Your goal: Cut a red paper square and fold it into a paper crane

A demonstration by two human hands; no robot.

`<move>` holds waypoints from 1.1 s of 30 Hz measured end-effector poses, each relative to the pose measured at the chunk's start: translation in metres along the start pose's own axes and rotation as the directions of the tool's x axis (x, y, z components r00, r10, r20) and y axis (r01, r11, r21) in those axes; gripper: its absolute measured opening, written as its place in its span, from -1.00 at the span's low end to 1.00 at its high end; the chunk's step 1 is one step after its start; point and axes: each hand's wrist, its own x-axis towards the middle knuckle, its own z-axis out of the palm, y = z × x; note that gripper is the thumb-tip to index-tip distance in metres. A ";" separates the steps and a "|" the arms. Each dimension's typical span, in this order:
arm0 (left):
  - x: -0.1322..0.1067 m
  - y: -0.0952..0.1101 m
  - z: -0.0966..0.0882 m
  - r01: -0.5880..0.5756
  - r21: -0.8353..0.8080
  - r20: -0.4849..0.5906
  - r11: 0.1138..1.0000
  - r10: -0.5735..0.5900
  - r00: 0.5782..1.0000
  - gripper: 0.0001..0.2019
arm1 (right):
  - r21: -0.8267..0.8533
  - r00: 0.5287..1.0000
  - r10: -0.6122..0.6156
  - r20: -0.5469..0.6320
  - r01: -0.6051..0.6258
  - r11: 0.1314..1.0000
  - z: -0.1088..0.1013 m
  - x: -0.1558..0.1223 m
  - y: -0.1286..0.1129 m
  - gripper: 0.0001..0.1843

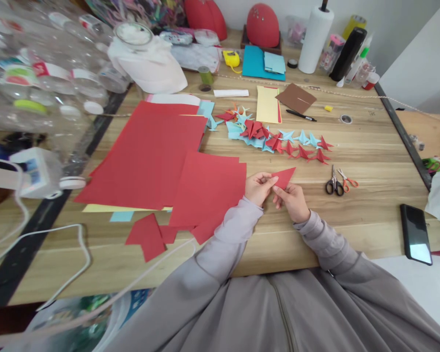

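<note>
A small folded piece of red paper (285, 177), pointed at its upper right, is held between both hands just above the table. My left hand (258, 188) pinches its left side with the thumb on top. My right hand (293, 201) grips its lower edge between thumb and fingers. Left of my hands lie large red paper sheets (161, 151) in overlapping stacks. Beyond my hands are several folded red paper cranes (275, 143) and light blue paper cranes (303, 138), set in rows.
Black-handled scissors (333, 185) and orange-handled scissors (347, 182) lie to the right, with a phone (416, 234) near the table's right edge. Red paper scraps (150, 237) and a white cable (81, 244) are at the left front. Plastic bottles (51, 78) crowd the far left.
</note>
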 end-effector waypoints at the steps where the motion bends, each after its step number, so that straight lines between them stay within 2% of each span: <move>1: 0.000 0.000 0.000 0.003 -0.006 0.012 1.000 -0.003 1.000 -0.62 | 0.002 1.000 -0.002 0.000 0.002 1.000 0.000 0.000 0.000 -0.62; 6: -0.001 0.000 -0.001 0.011 0.000 0.052 1.000 -0.011 0.999 -0.63 | 0.034 1.000 0.028 -0.002 -0.027 0.999 -0.001 0.001 0.000 -0.64; 12: -0.001 0.000 -0.001 0.028 -0.009 0.044 1.000 -0.028 0.999 -0.62 | 0.094 1.000 -0.021 -0.004 0.022 0.995 0.001 0.002 -0.002 -0.68; 18: -0.001 0.005 0.000 0.058 -0.001 0.015 0.998 -0.058 0.998 -0.62 | 0.136 1.000 -0.020 0.006 0.019 0.991 0.001 0.001 -0.002 -0.73; 27: -0.001 0.001 -0.003 0.062 -0.055 0.106 0.997 -0.055 0.993 -0.64 | 0.113 1.000 0.002 -0.003 -0.001 0.994 -0.002 0.003 -0.001 -0.73; 33: -0.004 -0.003 0.003 -0.029 -0.013 0.011 0.999 0.029 1.000 -0.67 | 0.101 1.000 -0.002 -0.029 0.005 0.995 0.000 0.003 -0.002 -0.74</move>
